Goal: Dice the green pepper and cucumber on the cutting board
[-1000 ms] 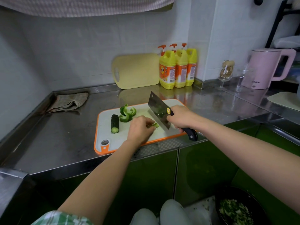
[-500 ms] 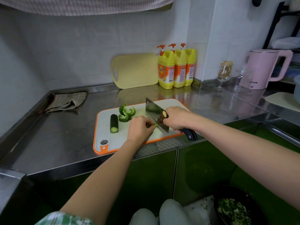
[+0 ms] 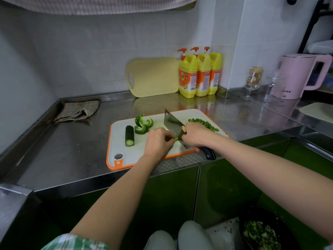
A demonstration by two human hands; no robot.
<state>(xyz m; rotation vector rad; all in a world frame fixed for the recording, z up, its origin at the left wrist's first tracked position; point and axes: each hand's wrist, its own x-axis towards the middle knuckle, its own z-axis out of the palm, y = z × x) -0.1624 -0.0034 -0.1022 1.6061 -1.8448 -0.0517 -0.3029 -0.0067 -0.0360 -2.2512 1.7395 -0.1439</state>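
Note:
A white cutting board (image 3: pixel 124 150) with an orange rim lies on the steel counter. On its left part lie a dark cucumber piece (image 3: pixel 129 135) and curled green pepper strips (image 3: pixel 143 125). My left hand (image 3: pixel 157 141) holds a small green pepper piece (image 3: pixel 176 138) down with curled fingers; most of that piece is hidden. My right hand (image 3: pixel 196 135) grips the black handle of a cleaver (image 3: pixel 173 124), whose blade edge is down on the pepper right beside my left fingertips. Diced pepper bits (image 3: pixel 203 123) are piled on the board's right part.
A folded cloth (image 3: pixel 77 110) lies at the back left of the counter. A yellow board (image 3: pixel 153 77) and three yellow detergent bottles (image 3: pixel 198 74) stand against the wall. A pink kettle (image 3: pixel 299 76) and glasses (image 3: pixel 254 82) stand at the right. A dark bowl of green scraps (image 3: pixel 261 231) sits below.
The cleaver was raised a second ago and has come down onto the pepper piece beside my left fingers. My left hand stays on the piece.

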